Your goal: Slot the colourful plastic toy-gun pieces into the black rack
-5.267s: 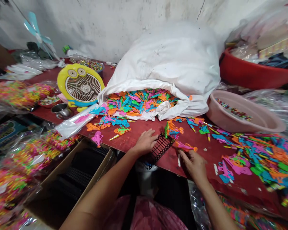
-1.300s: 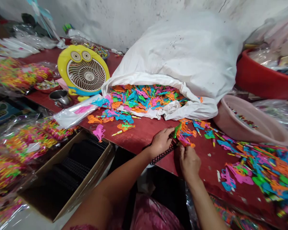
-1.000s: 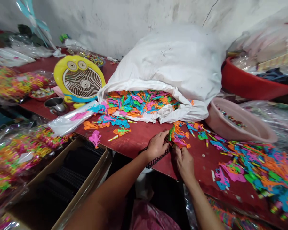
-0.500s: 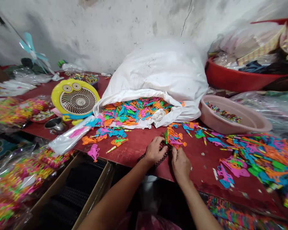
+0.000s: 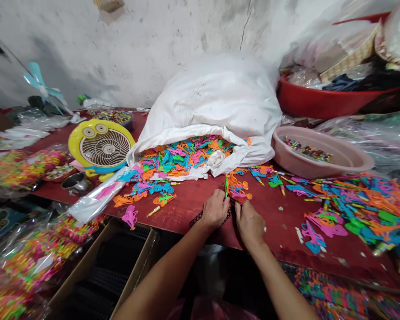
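Your left hand [image 5: 216,208] lies over a black mesh grid [image 5: 196,218] at the near edge of the red worktop [image 5: 183,209], covering most of it; whether its fingers clamp the mesh, you can't tell from this view. Your right hand [image 5: 250,224] is just beside it, thumb and fingers bent at the near side of a cluster of colored plastic pieces [image 5: 238,187] at the grid's far end; its fingertips are too hidden to tell if they pinch anything. Behind sits a white sack [image 5: 216,98], its mouth full of similar pieces.
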`<state>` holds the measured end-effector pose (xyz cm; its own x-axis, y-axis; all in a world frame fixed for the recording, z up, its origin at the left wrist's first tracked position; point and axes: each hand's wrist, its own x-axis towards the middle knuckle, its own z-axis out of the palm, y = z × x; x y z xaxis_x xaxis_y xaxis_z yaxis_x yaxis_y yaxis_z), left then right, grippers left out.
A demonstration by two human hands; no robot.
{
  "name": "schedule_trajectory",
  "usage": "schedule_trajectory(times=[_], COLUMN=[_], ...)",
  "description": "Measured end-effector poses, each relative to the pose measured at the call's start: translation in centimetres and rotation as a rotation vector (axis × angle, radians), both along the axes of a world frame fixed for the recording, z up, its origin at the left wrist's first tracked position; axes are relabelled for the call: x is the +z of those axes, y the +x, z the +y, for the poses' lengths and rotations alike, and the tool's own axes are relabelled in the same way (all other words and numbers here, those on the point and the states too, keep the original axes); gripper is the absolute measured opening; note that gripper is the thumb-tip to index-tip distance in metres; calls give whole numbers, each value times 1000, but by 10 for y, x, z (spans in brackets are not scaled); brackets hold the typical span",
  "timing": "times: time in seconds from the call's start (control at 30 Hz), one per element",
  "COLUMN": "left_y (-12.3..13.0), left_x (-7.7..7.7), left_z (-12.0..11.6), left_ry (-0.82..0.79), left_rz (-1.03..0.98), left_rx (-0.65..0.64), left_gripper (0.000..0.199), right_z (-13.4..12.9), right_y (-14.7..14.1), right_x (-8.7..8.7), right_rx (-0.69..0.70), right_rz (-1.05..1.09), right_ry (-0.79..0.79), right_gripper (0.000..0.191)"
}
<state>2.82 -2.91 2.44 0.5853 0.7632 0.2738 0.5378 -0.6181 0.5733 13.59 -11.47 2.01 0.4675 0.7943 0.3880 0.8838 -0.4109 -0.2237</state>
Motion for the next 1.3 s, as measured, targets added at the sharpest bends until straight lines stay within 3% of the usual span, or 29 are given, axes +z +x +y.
schedule_trajectory(times=[0.23,0.4,0.5,0.6,0.73,0.87,1.0,1.2,1.3], left_y=[-7,2,9,12,13,17,15,-10,-16], left_x=[6,4,0,1,14,31,42,47,43], left_z=[-8,-17,-23,-29,-35,-32,-22,-10,-11], left_ry=[22,-14,109,271,461,513,465,393,427], left_rz=[-86,-274,-399,-456,-389,-202,-124,-121,-153], left_rx=[-124,72,192,275,268,204,158,-34,53], left_gripper=[33,53,70,74,82,65,33,38,44], right_z=[-2,-5,-6,-2,17,38,41,36,37], right_y=[-5,8,21,39,65,81,84,81,80], right_x=[5,-1,-6,-3,6,5,-5,-14,-15], right_rx=[5,127,205,266,437,689,777,757,756], right_rz=[58,191,337,493,627,936,1099,932,867], right_ry=[-116,-21,48,154,216,163,109,101,92], right_gripper=[17,18,18,21,42,38,19,21,20])
